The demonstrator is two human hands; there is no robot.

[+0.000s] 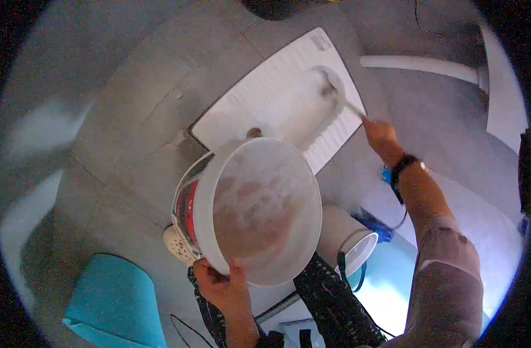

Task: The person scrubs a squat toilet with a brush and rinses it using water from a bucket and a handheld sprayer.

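My left hand (226, 287) grips the near rim of a large white plastic bucket (203, 217), tilted so that I look into its mouth; cloudy, foamy liquid shows inside. The bucket overlaps the near end of a white ceramic squat toilet (265, 104) set in the floor. My right hand (381, 137), with a black band at the wrist, is closed on the light handle of a tool held over the toilet's far end. The tool's round head is blurred; whether it is a brush or a ladle I cannot tell.
A turquoise bin (117, 300) lies at the lower left. A white bucket with a dark handle (335, 226) is on its side right of my leg. A white pipe (422, 65) runs along the upper right. A beige perforated clog (176, 244) shows beside the large bucket.
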